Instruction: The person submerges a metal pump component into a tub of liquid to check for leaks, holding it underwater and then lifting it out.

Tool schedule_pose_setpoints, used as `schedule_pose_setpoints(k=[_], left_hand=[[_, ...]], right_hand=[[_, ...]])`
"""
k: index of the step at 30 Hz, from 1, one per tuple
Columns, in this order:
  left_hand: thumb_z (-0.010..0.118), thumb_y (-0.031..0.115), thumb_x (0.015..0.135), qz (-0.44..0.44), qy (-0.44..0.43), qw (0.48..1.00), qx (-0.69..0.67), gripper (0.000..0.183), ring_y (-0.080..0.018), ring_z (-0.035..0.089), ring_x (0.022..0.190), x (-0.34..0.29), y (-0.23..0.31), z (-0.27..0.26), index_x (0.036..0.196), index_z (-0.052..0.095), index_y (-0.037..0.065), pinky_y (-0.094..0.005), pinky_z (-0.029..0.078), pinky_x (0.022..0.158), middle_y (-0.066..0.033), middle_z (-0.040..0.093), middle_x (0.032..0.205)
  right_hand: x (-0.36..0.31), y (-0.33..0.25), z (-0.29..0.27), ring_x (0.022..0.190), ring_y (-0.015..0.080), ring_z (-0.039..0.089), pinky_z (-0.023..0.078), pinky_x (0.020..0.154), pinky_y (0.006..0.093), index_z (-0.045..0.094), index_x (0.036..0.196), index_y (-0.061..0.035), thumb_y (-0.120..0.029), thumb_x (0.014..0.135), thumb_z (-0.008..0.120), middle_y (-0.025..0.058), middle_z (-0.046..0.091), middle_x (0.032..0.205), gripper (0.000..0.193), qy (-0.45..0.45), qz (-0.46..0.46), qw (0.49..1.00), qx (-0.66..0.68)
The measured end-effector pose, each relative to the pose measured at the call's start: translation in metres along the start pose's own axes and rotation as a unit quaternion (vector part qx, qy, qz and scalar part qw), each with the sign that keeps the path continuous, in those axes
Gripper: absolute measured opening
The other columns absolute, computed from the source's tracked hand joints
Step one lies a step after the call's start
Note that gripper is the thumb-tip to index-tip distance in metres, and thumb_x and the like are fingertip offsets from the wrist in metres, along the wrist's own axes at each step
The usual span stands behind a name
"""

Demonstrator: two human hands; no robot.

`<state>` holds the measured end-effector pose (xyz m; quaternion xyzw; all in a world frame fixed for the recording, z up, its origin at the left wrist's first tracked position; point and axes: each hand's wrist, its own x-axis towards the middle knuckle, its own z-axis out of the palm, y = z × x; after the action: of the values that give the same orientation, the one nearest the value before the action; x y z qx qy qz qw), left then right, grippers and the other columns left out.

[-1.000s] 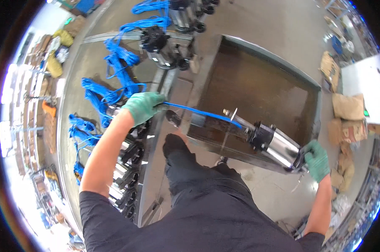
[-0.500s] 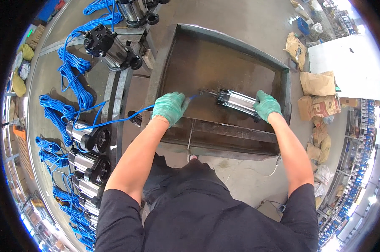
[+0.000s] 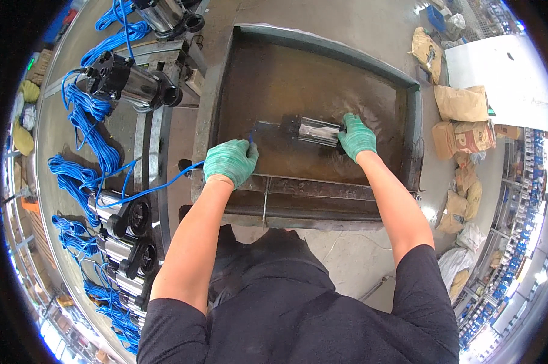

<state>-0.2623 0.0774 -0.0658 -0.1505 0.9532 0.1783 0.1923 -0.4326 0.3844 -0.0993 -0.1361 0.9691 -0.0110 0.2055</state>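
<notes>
A silver cylindrical pump with a dark end lies on its side, partly under the brown water of a metal tank. My right hand, in a green glove, is closed around the pump's right end. My left hand, gloved alike, is closed on the blue cable above the tank's near left side. From there the cable runs left toward the bench, and its other stretch dips into the water toward the pump. Murky water hides the pump's dark left end in part.
Left of the tank, a bench carries upright and lying pumps with coiled blue cables. A bar crosses the tank's near part. Paper sacks and a white board stand on the right.
The pump has moved left and sits lower in the water, with ripples to its right. Both my hands have shifted left, the left one also slightly nearer to me.
</notes>
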Motion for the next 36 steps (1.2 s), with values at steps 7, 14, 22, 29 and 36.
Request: schedule_pose_setpoints(k=[7, 14, 22, 29, 36], left_hand=[[0.05, 0.04, 0.103, -0.015, -0.008, 1.0, 0.013, 0.04, -0.0401, 0.071, 0.092, 0.002, 0.005, -0.001, 0.093, 0.075, 0.011, -0.0498, 0.057, 0.085, -0.016, 0.075, 0.096], [0.055, 0.037, 0.102, -0.013, 0.018, 1.0, 0.0, 0.036, -0.0437, 0.069, 0.09, 0.0, 0.007, 0.002, 0.091, 0.073, 0.008, -0.0523, 0.055, 0.082, -0.0199, 0.073, 0.092], [0.052, 0.039, 0.103, -0.019, 0.031, 0.999, 0.033, 0.038, -0.0432, 0.069, 0.093, 0.0, 0.005, 0.008, 0.09, 0.072, 0.009, -0.0529, 0.054, 0.086, -0.0197, 0.074, 0.094], [0.051, 0.039, 0.103, -0.019, 0.034, 0.998, 0.048, 0.04, -0.0442, 0.069, 0.094, 0.001, 0.01, 0.007, 0.092, 0.073, 0.008, -0.0538, 0.054, 0.085, -0.0205, 0.074, 0.095], [0.053, 0.039, 0.103, -0.033, 0.021, 0.998, 0.041, 0.04, -0.0457, 0.068, 0.094, 0.0, 0.018, 0.001, 0.092, 0.073, 0.007, -0.0539, 0.054, 0.085, -0.0216, 0.073, 0.094]], right_hand=[[-0.021, 0.009, -0.001, 0.118, 0.0401, 0.065, 0.054, 0.099, 0.0494, 0.054, 0.139, -0.0103, -0.024, 0.096, 0.064, 0.018, 0.062, 0.137, 0.046, 0.03, 0.003, 0.997, 0.067], [-0.098, 0.099, -0.003, 0.109, 0.0407, 0.068, 0.055, 0.094, 0.0487, 0.062, 0.123, -0.0093, -0.017, 0.095, 0.062, 0.0191, 0.068, 0.122, 0.029, 0.136, -0.023, 0.981, 0.136], [-0.1, 0.146, 0.044, 0.097, 0.0423, 0.07, 0.056, 0.085, 0.0491, 0.065, 0.115, -0.0136, -0.026, 0.1, 0.061, 0.0172, 0.074, 0.104, 0.02, 0.216, 0.142, 0.933, 0.252], [-0.1, 0.13, 0.025, 0.1, 0.0442, 0.069, 0.054, 0.085, 0.0527, 0.064, 0.114, -0.015, -0.034, 0.1, 0.058, 0.0184, 0.074, 0.105, 0.024, 0.136, 0.181, 0.961, 0.158], [-0.099, 0.127, 0.016, 0.101, 0.0443, 0.069, 0.054, 0.087, 0.0531, 0.066, 0.114, -0.0144, -0.034, 0.1, 0.058, 0.0197, 0.074, 0.107, 0.025, 0.081, 0.19, 0.967, 0.147]])
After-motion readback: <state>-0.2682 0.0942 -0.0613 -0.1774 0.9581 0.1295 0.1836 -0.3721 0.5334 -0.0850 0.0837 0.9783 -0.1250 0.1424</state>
